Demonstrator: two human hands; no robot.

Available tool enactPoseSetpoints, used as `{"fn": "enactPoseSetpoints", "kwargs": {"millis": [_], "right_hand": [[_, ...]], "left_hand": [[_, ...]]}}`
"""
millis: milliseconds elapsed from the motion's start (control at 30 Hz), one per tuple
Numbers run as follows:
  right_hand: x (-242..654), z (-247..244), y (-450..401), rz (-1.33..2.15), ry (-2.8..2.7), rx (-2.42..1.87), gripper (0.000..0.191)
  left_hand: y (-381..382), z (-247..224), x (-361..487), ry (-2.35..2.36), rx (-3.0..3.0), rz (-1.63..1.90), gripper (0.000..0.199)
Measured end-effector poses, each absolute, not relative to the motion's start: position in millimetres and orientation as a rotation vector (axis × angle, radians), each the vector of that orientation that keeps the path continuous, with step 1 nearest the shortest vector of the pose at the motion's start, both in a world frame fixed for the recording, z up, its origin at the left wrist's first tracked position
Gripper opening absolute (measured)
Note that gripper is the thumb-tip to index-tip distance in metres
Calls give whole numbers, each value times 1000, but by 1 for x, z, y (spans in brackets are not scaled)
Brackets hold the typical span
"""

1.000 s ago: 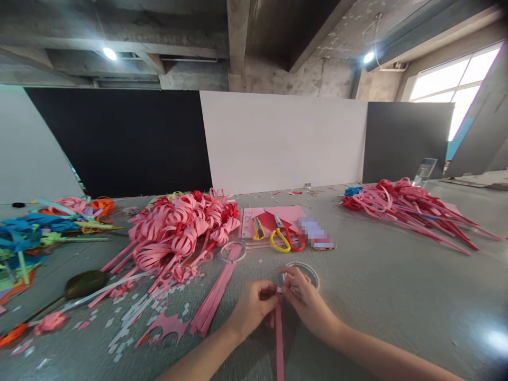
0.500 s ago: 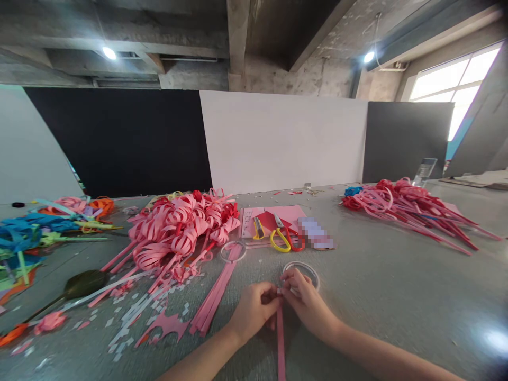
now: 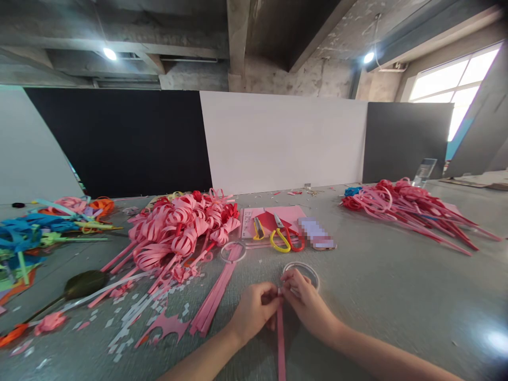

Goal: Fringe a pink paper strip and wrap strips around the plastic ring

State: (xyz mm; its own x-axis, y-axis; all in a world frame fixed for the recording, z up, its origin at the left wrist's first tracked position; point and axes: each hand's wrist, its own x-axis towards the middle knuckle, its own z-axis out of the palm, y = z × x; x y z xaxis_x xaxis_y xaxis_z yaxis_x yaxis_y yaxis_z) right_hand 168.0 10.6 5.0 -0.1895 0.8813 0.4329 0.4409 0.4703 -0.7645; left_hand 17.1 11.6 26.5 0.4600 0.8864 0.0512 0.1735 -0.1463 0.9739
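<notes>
A long pink paper strip (image 3: 281,338) runs from the bottom edge of the view up to my fingers. My left hand (image 3: 256,309) pinches its upper end between thumb and fingers. From the other side my right hand (image 3: 307,304) closes on the same end, its fingertips almost touching the left ones. A small whitish bit shows at the pinched end; I cannot tell what it is. Just behind my right hand lies a tape roll (image 3: 313,274), partly covered by the fingers. A smaller ring of tape (image 3: 233,252) rests on a bundle of pink strips (image 3: 214,299) to the left.
Yellow-and-red scissors (image 3: 281,239), a cutter (image 3: 258,228) and a phone (image 3: 317,233) lie on and beside pink paper sheets (image 3: 296,211). Pink paper flowers (image 3: 182,227) are heaped left, with scraps before them. Another pink-red pile (image 3: 405,203) and a clear glass (image 3: 424,172) stand right.
Both hands stay nearly still, pinching the strip's end; the fingertips shift only very slightly. Everything else on the table is unchanged.
</notes>
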Motion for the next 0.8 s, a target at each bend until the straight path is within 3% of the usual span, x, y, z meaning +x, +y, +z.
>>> {"fn": "enactPoseSetpoints", "kwargs": {"millis": [633, 800], "right_hand": [[168, 11, 8, 636, -1850, -1144, 9], [168, 10, 9, 623, -1863, -1148, 10]], "left_hand": [[7, 33, 15, 1056, 1924, 922, 23], [10, 33, 15, 1066, 1931, 981, 13]]}}
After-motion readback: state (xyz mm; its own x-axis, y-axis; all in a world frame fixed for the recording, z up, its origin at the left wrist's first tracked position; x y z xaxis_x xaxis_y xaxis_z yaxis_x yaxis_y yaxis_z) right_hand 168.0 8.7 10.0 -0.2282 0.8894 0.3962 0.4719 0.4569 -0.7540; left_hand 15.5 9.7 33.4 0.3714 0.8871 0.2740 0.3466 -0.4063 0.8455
